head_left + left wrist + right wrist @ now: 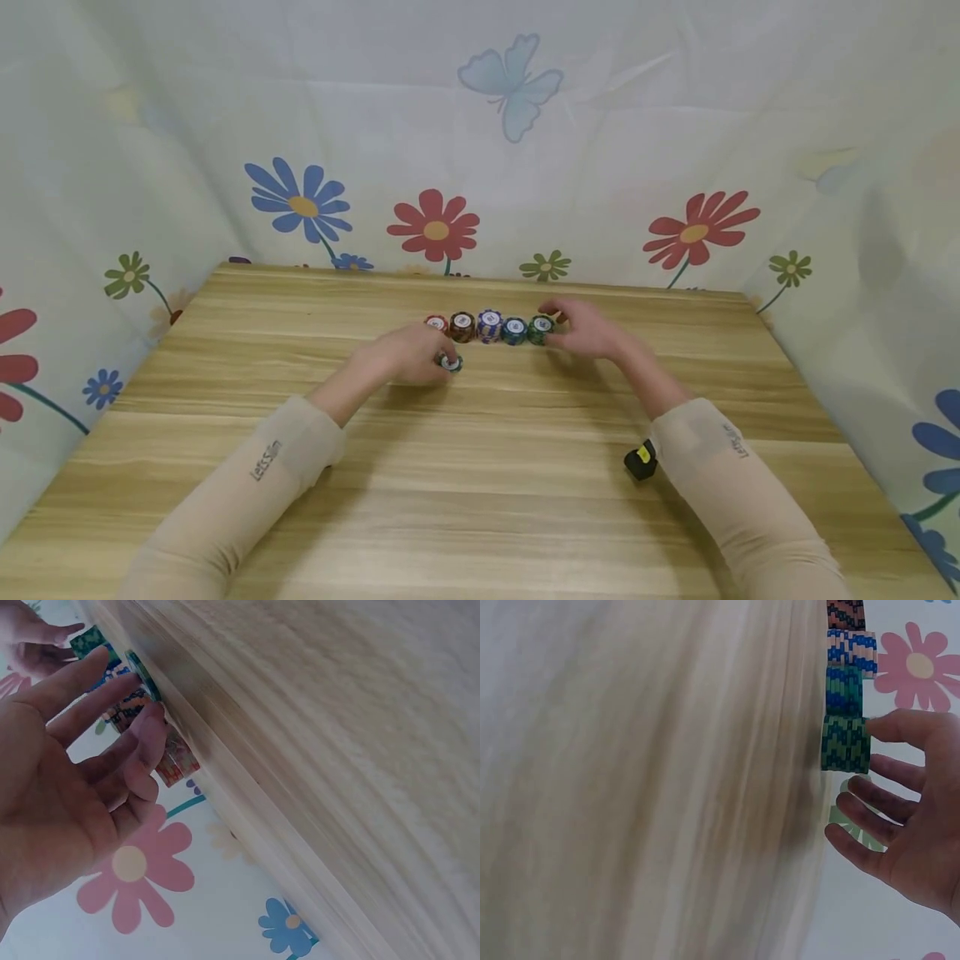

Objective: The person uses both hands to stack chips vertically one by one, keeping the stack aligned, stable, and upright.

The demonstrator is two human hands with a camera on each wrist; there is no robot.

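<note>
Several poker chip stacks stand in a row near the table's back edge: red (pixel 436 322), brown (pixel 462 326), blue-and-white (pixel 490 326), teal-blue (pixel 514 331) and green (pixel 541 329). In front of the red and brown stacks, my left hand (pixel 416 354) pinches a single green poker chip (pixel 450 362) low over the wood; the left wrist view shows this chip (pixel 144 676) edge-on. My right hand (pixel 587 329) is beside the green stack, one fingertip at its upper rim. The other fingers spread loosely apart from the green stack (pixel 846 744) in the right wrist view.
A small black object with a yellow patch (pixel 641 461) lies near the right sleeve. The wooden table (pixel 480 500) meets a flowered cloth (pixel 600 167) behind and at both sides. Something dark shows slightly beside the left sleeve (pixel 292 450).
</note>
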